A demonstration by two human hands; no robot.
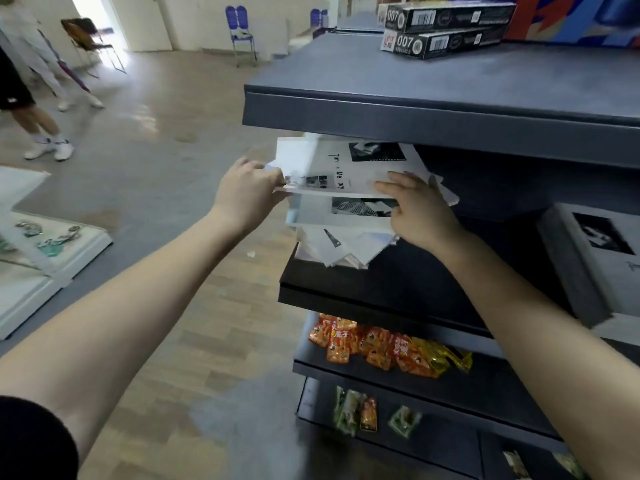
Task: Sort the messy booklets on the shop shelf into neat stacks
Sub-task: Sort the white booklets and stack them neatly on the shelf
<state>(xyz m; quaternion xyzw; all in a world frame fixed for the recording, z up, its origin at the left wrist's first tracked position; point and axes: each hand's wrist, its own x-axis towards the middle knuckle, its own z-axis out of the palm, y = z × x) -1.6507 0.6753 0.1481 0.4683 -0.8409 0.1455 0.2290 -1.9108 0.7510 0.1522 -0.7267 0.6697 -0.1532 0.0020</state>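
Left hand (247, 194) is pinching the top booklet (346, 171) by its edge; right hand (420, 213) is pressing it with straight fingers, above the messy pile (343, 247) on the middle shelf (381, 289). Upper shelf (415, 112) is overhanging closely at 12 o'clock, snack packets (374, 344) lying at 6.

Left hand (247, 192) pinches booklet (346, 174); right hand (420, 211) rests, fingers (389, 186) straight.

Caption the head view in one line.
Left hand grips the top booklet, right hand rests on it, above a messy pile on the shelf.
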